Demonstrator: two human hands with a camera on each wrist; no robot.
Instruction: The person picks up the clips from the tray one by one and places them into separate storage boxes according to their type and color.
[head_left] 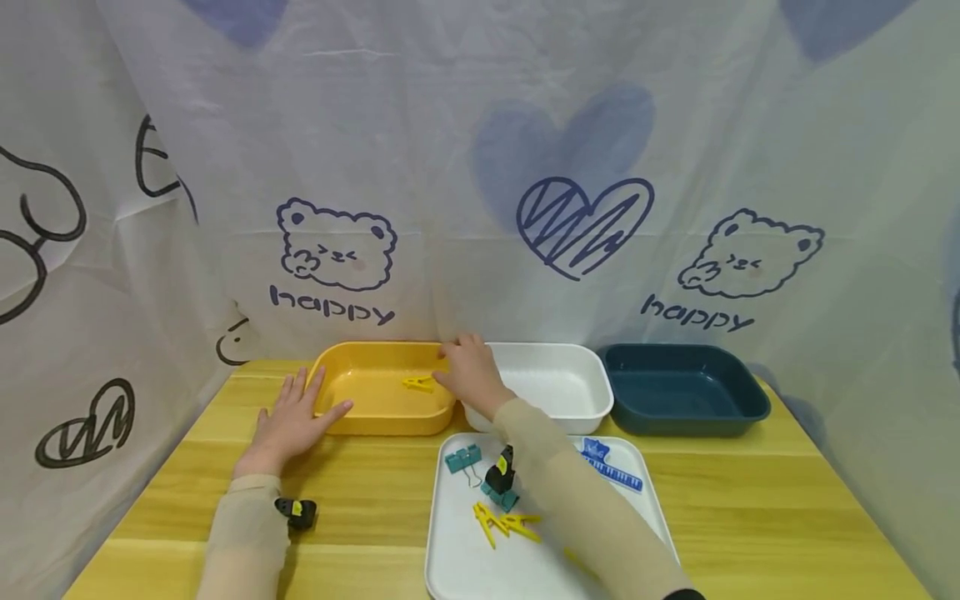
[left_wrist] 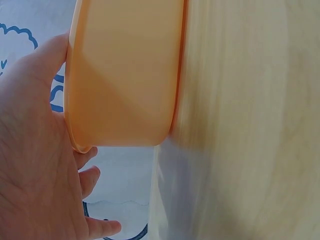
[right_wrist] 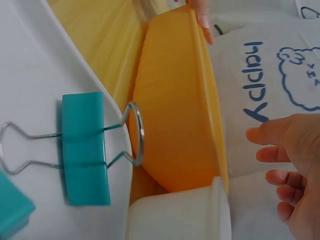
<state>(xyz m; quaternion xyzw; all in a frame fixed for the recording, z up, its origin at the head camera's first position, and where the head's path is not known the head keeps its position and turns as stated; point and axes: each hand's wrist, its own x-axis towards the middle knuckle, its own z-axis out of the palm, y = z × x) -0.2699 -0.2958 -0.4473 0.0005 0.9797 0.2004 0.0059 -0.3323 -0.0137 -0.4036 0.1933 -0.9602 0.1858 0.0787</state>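
Observation:
My left hand [head_left: 290, 421] rests at the left end of the yellow bin [head_left: 382, 425], its fingers spread along the rim. In the left wrist view, the thumb and palm touch the lip of the bin from outside. Over the seam between the yellow bin and the white bin [head_left: 555, 408] hovers my right hand [head_left: 472, 375]. Its fingers are loosely bent with nothing between them, as the right wrist view shows. One yellow clothespin [head_left: 418, 384] lies inside the yellow bin, just left of the right hand.
On a white tray [head_left: 465, 567] lie teal binder clips [head_left: 463, 457], several yellow clothespins [head_left: 491, 525] and a blue ruler [head_left: 618, 475]. The right forearm crosses above the tray. A dark blue bin [head_left: 690, 417] stands at the right, and a printed cloth [head_left: 450, 167] hangs behind.

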